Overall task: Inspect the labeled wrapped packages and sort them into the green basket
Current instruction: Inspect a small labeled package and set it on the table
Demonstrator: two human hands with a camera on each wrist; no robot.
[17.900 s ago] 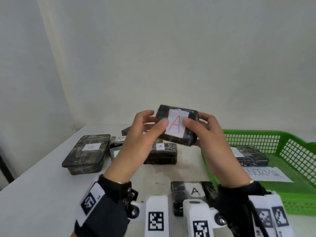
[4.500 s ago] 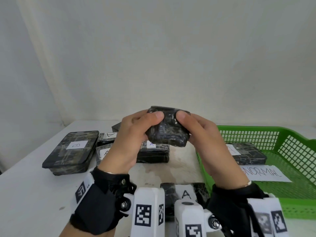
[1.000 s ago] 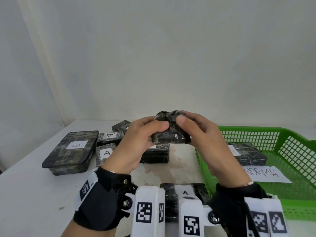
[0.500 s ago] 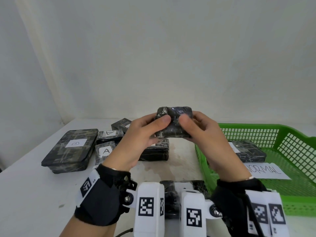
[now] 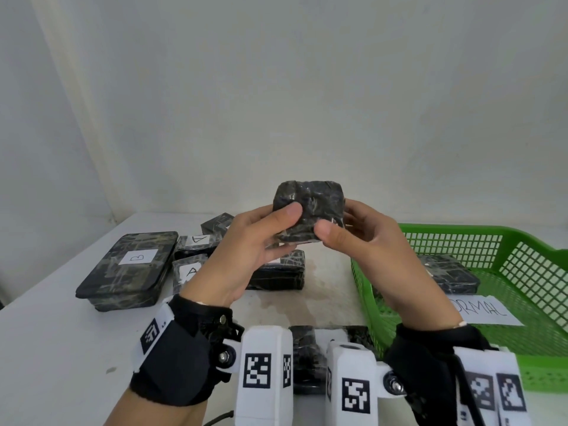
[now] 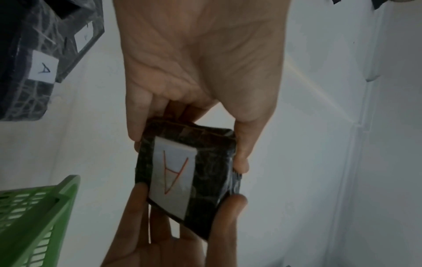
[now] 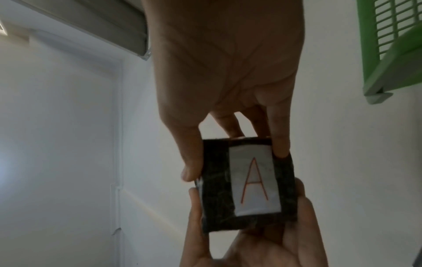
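Both hands hold one small dark wrapped package up in front of me, above the table. My left hand pinches its left side with thumb in front and fingers behind. My right hand grips the right side the same way. The plain wrapped back faces me. Its white label with a red "A" faces the wrists and also shows in the right wrist view on the package. The green basket stands at the right, holding one wrapped package and a paper reading "NORMAL".
On the white table at left lie a large package labeled "B", two "A" packages and another dark package under my hands. One more package lies near the front edge. A wall stands close behind.
The package was held with its red "A" toward me; both hands have since turned it over, and in the last second tipped its back up toward me and lifted it slightly.
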